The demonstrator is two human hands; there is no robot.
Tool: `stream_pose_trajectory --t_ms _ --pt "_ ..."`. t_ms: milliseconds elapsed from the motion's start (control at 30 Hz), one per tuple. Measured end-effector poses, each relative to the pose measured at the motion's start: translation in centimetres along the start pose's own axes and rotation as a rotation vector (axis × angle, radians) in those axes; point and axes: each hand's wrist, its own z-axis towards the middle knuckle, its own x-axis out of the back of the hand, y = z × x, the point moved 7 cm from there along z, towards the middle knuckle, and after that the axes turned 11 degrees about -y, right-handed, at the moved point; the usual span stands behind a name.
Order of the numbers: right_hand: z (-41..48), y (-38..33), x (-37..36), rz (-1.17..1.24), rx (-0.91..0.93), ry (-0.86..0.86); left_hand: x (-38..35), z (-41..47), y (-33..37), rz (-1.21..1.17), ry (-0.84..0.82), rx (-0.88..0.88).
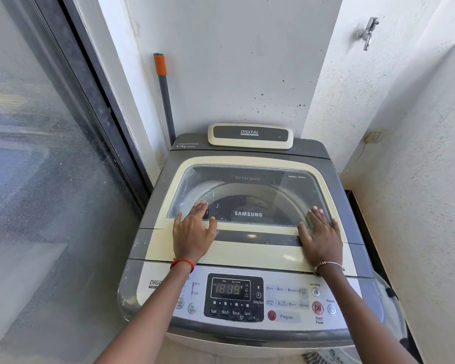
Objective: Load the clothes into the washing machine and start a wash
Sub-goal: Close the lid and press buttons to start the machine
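Atop a top-loading washing machine wedged in a white-walled corner, a person presses both hands flat on the shut glass lid, left hand and right hand near its front corners. Fingers are spread wide and grip nothing. Dark clothes seem to lie in the drum directly beneath the palms. Nearer the body, the control panel glows; its start button sits closest to the right hand.
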Motion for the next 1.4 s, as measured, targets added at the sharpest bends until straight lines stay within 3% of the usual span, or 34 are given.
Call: stream_pose_trajectory --t_ms 700,1400 --pt "0.01 -0.03 0.15 0.017 0.005 -0.019 -0.25 0.0 0.1 0.042 -0.034 -0.004" --pt "0.25 0.23 -0.56 -0.058 0.004 -0.042 0.21 -0.09 0.35 0.063 0.037 -0.045"
